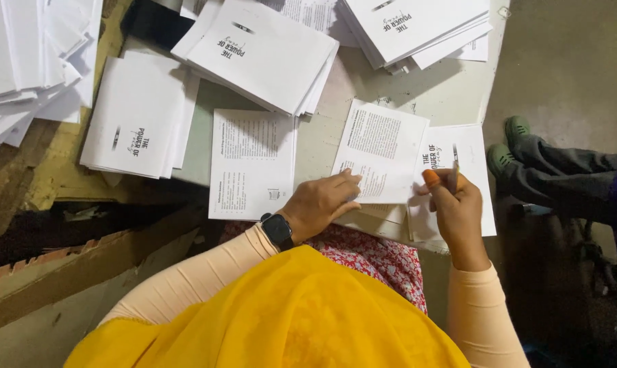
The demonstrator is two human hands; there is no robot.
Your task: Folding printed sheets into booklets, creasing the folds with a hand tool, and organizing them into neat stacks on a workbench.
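Left hand (320, 202) lay flat, fingers spread on a printed sheet (380, 150) at the counter (452, 88) edge, right hand (457, 204) just beside it, grip closed around a thin pen-like tool (454, 170) over a titled booklet (469, 153), more booklet stacks (261, 51) lay behind.

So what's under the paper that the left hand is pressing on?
Under the printed sheet that the left hand presses, more white sheets peek out at the lower edge, lying on the table. How many there are, and what is printed on them, is covered.
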